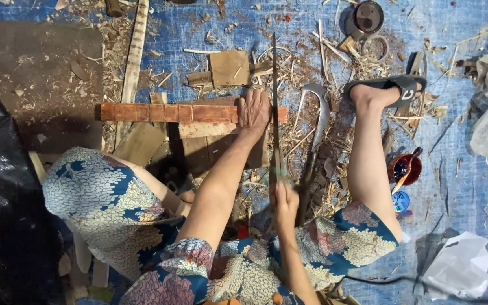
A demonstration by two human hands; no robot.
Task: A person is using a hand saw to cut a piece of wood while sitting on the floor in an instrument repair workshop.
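Sawdust surrounds my hands: left hand (253,111) lies spread, pressing the reddish wooden plank (168,113) flat; right hand (284,200) grips the long saw (275,101), blade crossing the plank just right of my left fingers.

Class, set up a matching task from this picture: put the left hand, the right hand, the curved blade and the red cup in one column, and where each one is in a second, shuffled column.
Column one:
1. left hand
2. right hand
3. curved blade
4. red cup

Column two:
A. beside the sandalled leg, on the blue tarp
B. pressed flat on the reddish wooden bar
C. lying among the shavings, right of the saw
D. gripping the near end of the saw

Pairs: 1-B, 2-D, 3-C, 4-A
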